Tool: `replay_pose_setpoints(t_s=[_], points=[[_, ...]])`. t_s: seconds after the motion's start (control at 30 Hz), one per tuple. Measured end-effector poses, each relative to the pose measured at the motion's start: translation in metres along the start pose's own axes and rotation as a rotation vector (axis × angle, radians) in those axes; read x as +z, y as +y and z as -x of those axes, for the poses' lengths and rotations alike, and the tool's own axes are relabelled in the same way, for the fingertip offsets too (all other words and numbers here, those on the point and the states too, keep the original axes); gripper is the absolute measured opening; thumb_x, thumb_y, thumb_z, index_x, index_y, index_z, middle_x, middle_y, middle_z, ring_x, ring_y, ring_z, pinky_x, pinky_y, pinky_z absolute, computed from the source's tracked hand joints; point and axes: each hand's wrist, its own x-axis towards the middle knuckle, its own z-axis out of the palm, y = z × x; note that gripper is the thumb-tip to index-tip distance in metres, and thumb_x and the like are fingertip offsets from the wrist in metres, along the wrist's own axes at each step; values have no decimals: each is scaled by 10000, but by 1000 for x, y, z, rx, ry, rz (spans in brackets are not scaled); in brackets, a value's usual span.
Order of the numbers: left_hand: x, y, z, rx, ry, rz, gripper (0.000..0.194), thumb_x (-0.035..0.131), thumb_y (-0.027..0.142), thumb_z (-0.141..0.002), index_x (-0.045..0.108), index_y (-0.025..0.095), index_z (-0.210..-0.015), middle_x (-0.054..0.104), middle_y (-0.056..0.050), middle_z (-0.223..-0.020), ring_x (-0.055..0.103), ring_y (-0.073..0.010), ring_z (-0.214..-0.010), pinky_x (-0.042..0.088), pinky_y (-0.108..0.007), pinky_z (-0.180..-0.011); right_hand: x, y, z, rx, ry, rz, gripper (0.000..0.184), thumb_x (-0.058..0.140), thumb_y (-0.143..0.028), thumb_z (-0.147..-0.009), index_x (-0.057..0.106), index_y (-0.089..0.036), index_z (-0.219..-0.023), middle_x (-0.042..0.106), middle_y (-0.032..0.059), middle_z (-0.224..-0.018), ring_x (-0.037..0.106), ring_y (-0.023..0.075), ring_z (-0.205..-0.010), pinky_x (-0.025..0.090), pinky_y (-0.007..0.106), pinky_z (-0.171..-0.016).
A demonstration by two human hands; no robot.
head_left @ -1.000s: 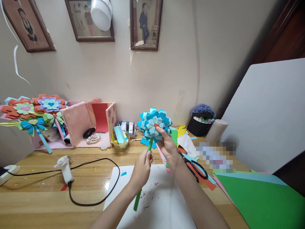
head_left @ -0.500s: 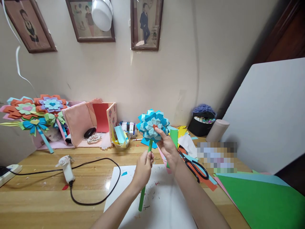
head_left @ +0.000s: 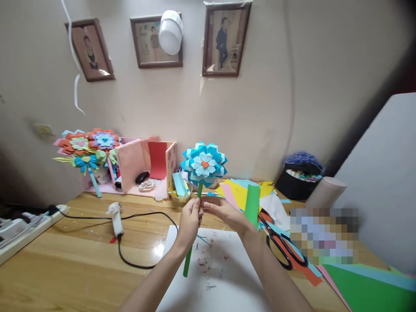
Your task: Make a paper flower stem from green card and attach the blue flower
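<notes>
A paper flower (head_left: 208, 174) with layered blue and light-blue petals and a red heart centre stands upright over the desk. Its green paper stem (head_left: 187, 264) passes through the closed fingers of my left hand (head_left: 189, 224), just below the bloom. My right hand (head_left: 231, 213) reaches in from the other side, fingers stretched toward the stem and my left fingers. Whether its fingertips touch the stem I cannot tell. Beneath both hands lies a white sheet (head_left: 221, 277) marked with coloured specks.
Right of my hands lie black-handled scissors (head_left: 282, 247), a rolled green paper (head_left: 252, 203) and paper scraps. A glue gun (head_left: 115, 219) with a black cord stands at left. Behind it are finished paper flowers (head_left: 104, 139) and a pink box (head_left: 130, 167). Green card (head_left: 367, 288) lies front right.
My right hand has come down from the flower's centre to beside the stem. The bloom is now fully uncovered, and my left hand still grips the stem. The view has shifted right.
</notes>
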Motion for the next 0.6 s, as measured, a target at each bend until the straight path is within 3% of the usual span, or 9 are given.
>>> replay_pose_setpoints(t_s=[0.07,0.17,0.27,0.3,0.37,0.47,0.6], points=[[-20,20,8,49,63,-9,340,484,494,-775,423,170,-690,231,90,-512,180,-33,-404,141,-157,-368,18,13,-3,40,-28,0,436,529,-480,-768,627,-147,-1033,634,100,-1030,576,208,-971,397,381,-916],[-60,50,29,170,212,-5,279,479,445,-802,457,170,-759,251,84,-537,186,-31,-413,154,-150,-373,56,54,-15,188,-56,76,480,478,-532,-773,642,-120,-959,633,123,-1021,590,215,-942,418,371,-881],[-104,74,57,298,391,-33,253,480,421,-812,506,171,-839,261,78,-545,203,-31,-418,169,-142,-377,111,102,-38,243,-56,218,472,532,-522,-722,611,-101,-921,632,140,-972,613,223,-832,458,357,-772],[-119,79,66,329,450,-52,260,478,421,-813,521,171,-871,262,77,-544,213,-31,-418,178,-139,-378,131,116,-47,232,5,257,466,490,-509,-751,581,-105,-963,621,144,-985,615,225,-807,463,359,-738],[-145,84,82,364,560,-80,272,484,421,-810,537,170,-898,267,77,-541,228,-28,-413,189,-133,-377,172,135,-68,118,106,464,440,479,-459,-768,543,-103,-1017,611,151,-978,586,252,-882,432,371,-780],[-176,78,98,346,679,-49,285,511,431,-788,530,182,-925,295,80,-553,226,-18,-400,174,-118,-365,221,151,-100,-18,342,810,541,532,-469,-718,509,-68,-1081,557,209,-1052,481,327,-1037,360,410,-856],[-204,57,106,262,726,60,323,536,458,-754,497,196,-939,320,88,-561,213,-5,-379,140,-106,-356,256,164,-137,18,458,940,455,475,-443,-751,532,-87,-1029,572,197,-1007,493,317,-990,363,382,-810]])
